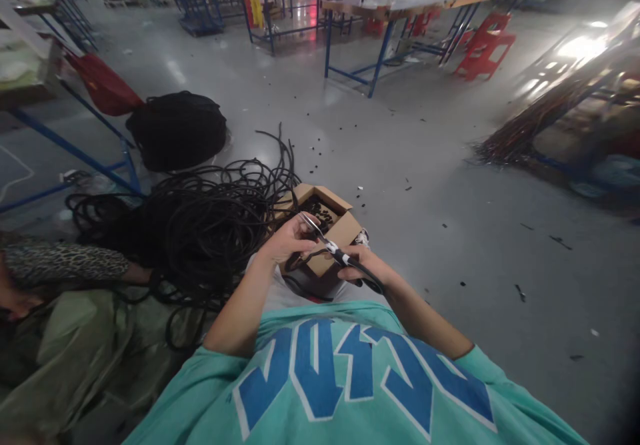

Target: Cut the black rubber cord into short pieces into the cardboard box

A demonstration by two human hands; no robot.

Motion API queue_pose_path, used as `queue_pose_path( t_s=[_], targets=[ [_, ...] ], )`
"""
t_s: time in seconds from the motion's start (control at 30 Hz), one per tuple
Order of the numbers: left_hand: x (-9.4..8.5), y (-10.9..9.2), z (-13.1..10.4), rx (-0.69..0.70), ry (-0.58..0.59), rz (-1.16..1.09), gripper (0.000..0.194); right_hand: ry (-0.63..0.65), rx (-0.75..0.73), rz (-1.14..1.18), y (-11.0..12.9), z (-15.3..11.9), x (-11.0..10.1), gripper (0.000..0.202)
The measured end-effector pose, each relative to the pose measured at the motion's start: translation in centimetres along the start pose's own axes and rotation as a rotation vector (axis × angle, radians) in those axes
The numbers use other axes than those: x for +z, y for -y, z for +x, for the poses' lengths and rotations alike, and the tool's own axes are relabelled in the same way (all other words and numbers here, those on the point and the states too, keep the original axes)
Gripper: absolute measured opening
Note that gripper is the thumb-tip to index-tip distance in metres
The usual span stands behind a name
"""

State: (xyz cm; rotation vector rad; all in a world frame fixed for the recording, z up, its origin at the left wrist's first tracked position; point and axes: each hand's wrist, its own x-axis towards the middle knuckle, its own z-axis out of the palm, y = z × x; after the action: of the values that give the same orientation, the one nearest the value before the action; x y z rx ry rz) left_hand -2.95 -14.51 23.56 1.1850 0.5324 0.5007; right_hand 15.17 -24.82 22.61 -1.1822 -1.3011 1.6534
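Observation:
My right hand [364,264] is closed around the black handles of a pair of scissors [340,256], with white wrapping near the pivot. The metal blades point up and left to the fingers of my left hand [290,240]. That hand is closed in a pinch on a thin black cord [314,256], partly hidden by the fingers. Below both hands, an open cardboard box [345,230] holds many small black pieces. To its left lies a big tangled heap of black cord [215,215].
A round black bundle [177,128] lies behind the heap. At left, another person's patterned trouser leg [65,262] and a hand show beside a greenish sheet [85,338]. Small black scraps dot the grey floor. Blue-legged tables [380,58] and red stools [485,48] stand farther back.

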Motion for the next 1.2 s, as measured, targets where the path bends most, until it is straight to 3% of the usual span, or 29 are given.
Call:
queue_pose_path(
  t_s=[0.27, 0.5, 0.7, 0.87, 1.03, 1.2],
  targets=[
    [1.8, 0.3, -0.4, 0.08, -0.059, 0.016, 0.045, 0.11, -0.06, 0.107, 0.1, -0.3, -0.3, 0.05],
    [3.1, -0.3, -1.0, 0.138, -0.209, 0.144, 0.043, -0.058, -0.11, -0.012, 0.9, -0.8, 0.8, 0.042],
    [3.5, -0.6, -1.0, 0.18, -0.266, 0.257, 0.038, -0.102, -0.093, -0.065, 1.2, -1.3, 0.9, 0.039],
    [3.4, 0.0, -0.4, 0.2, -0.35, 0.385, 0.034, -0.154, -0.095, -0.063, 1.0, -1.2, 1.0, 0.036],
    [2.8, 0.8, -0.1, 0.143, -0.473, 0.563, 0.025, -0.134, 0.053, 0.084, 0.2, -1.1, 1.2, 0.046],
    [0.6, 2.6, 0.9, 0.096, -0.621, 0.628, 0.034, -0.187, 0.057, 0.156, -0.3, -1.6, 0.6, 0.049]
  ],
)
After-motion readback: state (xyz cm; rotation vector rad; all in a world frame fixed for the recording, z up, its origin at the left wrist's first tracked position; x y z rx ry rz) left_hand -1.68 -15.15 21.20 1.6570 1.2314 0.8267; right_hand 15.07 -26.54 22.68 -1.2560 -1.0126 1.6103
